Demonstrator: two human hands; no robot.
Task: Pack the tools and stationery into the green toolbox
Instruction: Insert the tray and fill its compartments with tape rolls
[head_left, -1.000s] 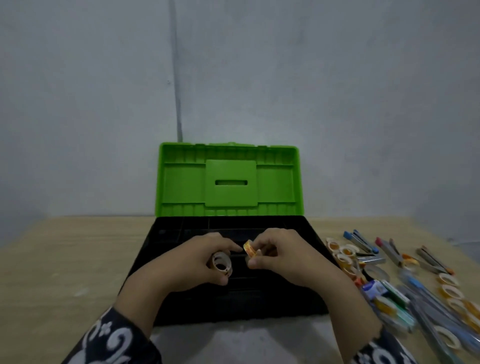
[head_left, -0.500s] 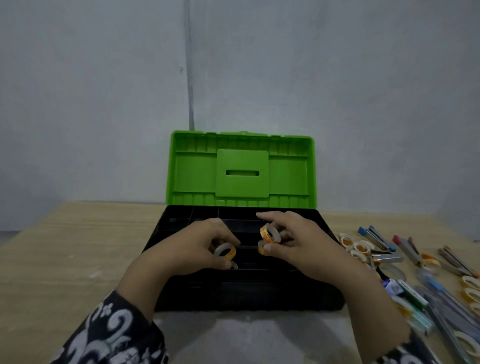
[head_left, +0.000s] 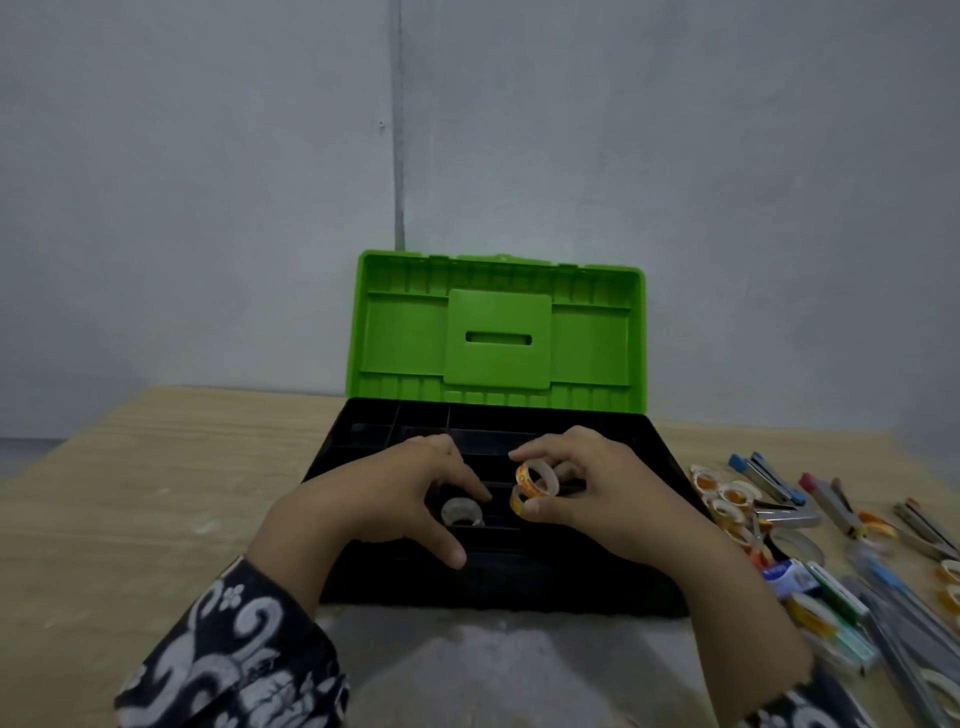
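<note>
R hand (head_left: 597, 493) fingers pinch two orange tape rolls (head_left: 535, 483) over open toolbox (head_left: 363, 457). L hand (head_left: 384, 499) fingers spread, loose, above clear tape roll (head_left: 461, 512) in compartment.

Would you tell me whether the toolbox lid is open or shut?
Open: the green lid stands upright behind the black tray, whose compartments are exposed.

The black compartmented tray of the green plastic toolbox (head_left: 363, 447) is reached from above and from the front; the upright green lid (head_left: 496, 332) closes off the rear. Its middle compartments are covered by the left hand (head_left: 384, 499) and right hand (head_left: 597, 493). Left of the toolbox, bare wooden tabletop (head_left: 156, 493) is offered; to its right, passage is blocked by scattered tape rolls and pens (head_left: 769, 499).
</note>
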